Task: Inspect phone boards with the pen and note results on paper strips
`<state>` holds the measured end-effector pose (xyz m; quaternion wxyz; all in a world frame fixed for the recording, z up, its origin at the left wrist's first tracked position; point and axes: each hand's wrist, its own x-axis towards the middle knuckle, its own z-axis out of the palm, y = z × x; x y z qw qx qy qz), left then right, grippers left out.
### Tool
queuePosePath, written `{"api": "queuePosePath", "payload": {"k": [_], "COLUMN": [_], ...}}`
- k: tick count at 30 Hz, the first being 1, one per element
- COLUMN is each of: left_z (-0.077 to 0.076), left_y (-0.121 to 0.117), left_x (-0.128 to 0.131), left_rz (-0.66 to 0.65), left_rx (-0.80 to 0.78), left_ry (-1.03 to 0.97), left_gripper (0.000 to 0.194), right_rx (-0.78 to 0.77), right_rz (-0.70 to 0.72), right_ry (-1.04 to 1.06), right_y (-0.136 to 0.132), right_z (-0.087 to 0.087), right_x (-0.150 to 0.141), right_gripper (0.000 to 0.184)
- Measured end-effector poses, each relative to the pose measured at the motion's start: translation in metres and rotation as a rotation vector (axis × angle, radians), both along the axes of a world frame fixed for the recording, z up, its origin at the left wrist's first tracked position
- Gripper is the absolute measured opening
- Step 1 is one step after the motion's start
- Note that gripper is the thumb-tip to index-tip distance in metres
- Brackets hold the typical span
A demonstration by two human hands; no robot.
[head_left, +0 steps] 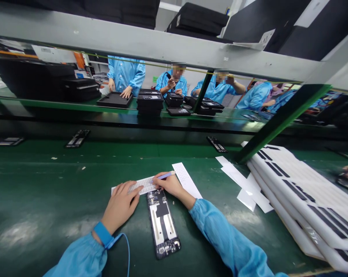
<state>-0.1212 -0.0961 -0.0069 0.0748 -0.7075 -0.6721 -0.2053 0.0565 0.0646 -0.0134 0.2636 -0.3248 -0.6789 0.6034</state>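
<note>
My left hand (119,204) lies with its fingers stretched over the left part of a white sheet (146,185) printed with rows of small marks. My right hand (174,187) grips a slim pen-like tool (166,175), purple with a white end, over the sheet's right end. The tool's tip is hidden by the fingers. Just below the sheet lies an opened phone body (163,220), its inner boards and pale panels facing up. A second printed sheet (186,179) lies slanted beside my right wrist. A blue wrist strap (103,234) with a cord circles my left wrist.
White foam trays (303,204) with dark strips are stacked at right, near loose white papers (243,181). Other phone bodies (77,138) lie farther back. A green post (283,123) and grey shelf beam (139,42) stand ahead; co-workers in blue (126,75) work beyond.
</note>
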Motion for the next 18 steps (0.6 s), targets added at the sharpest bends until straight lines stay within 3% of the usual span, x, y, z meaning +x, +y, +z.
{"api": "queuePosePath", "payload": {"k": [18], "left_z": [-0.0006], "left_y": [0.0005], "left_x": [-0.0008], "left_rz": [0.010], "left_rx": [-0.014], "left_ry": [0.000], "left_gripper": [0.033], "right_rx": [-0.055], "right_rz": [0.005], "right_ry": [0.022], "right_y": [-0.0020], "right_z": [0.0070], "right_x": [-0.0005], "right_gripper": [0.019]}}
